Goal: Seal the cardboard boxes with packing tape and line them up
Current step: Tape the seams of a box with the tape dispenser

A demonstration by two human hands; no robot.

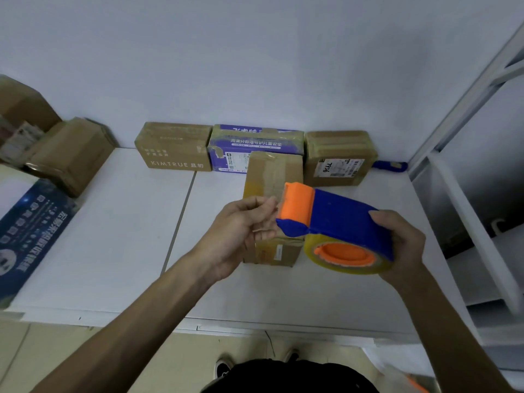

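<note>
Forearms (141, 307) reach over the table (113, 222). Far-left spare boxes (71, 157) probably await sealing. Left hand (241, 228) pinches the tape (309, 248) end at the cutter (295, 202). Right hand (402, 245) curls round the tape dispenser (340, 219), above the partly taped box (272, 174). Behind, three sealed boxes (255, 146) stand lined along the wall.

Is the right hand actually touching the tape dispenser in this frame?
Touching. The head view shows the right hand curled round the rear end of the tape dispenser, one digit lying on its blue cover, with no gap visible.
</note>
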